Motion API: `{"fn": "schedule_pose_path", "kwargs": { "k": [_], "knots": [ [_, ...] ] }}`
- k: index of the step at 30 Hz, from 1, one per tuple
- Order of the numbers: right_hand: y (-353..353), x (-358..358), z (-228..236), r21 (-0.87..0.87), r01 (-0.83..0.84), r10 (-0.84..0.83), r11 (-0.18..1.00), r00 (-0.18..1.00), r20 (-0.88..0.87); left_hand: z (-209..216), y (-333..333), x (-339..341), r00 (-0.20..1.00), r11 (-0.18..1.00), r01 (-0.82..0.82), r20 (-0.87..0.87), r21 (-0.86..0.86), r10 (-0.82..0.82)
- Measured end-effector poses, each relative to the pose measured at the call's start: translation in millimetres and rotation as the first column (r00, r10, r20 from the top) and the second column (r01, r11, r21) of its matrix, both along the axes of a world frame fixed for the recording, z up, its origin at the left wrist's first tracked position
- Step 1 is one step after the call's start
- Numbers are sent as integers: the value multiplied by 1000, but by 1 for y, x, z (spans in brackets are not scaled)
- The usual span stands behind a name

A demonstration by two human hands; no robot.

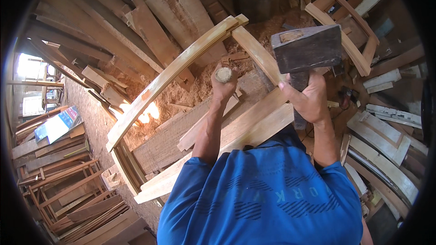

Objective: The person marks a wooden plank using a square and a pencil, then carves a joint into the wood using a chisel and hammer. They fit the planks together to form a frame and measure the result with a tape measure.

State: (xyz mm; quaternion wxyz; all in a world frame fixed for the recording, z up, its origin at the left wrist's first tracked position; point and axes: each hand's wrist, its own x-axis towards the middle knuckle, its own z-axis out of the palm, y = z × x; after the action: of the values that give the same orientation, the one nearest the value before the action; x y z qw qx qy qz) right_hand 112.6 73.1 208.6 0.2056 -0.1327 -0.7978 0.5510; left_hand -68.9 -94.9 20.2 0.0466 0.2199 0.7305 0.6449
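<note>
My left hand (222,88) is closed around an upright chisel (223,75). Only the pale, round, worn end of its handle shows above my fist; the blade is hidden below. Raised at the right, my right hand (311,100) grips the handle of a dark wooden mallet (307,50) with a big blocky head. Beneath both hands lies a pale wooden frame (170,78), with one long curved side away from me and a straight rail (254,127) close to my body. My left fist is over the inside of this frame, where a rough plank (177,136) runs across.
Boards (181,9) lean in a stack at the far side, with wood shavings (200,81) below them. A smaller wooden frame (361,29) stands at the far right. Timber pieces (383,143) are piled at the right, and more wooden strips (68,181) at the left.
</note>
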Motion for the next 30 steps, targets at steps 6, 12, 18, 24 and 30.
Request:
{"fn": "schedule_pose_path", "kwargs": {
  "k": [6,12,18,24,30],
  "knots": [
    [2,1,3,-15,49,-49,999,998,-27,2,-1,2,1000,1000,-6,6,-4,6],
    [1,-3,10,21,34,-33,999,998,-50,5,1,5,1000,1000,17,6,4,-17],
    [1,-2,13,8,25,-25,1000,999,-46,6,1,4,997,999,40,63,-28,-38],
    [-9,-20,1,202,87,-69,975,993,-97,0,0,12,999,998,50,-3,-42,-50],
    [-4,-37,-53,574,-356,40,737,871,489,13,7,23,991,986,130,-30,101,-128]
  ]
}}
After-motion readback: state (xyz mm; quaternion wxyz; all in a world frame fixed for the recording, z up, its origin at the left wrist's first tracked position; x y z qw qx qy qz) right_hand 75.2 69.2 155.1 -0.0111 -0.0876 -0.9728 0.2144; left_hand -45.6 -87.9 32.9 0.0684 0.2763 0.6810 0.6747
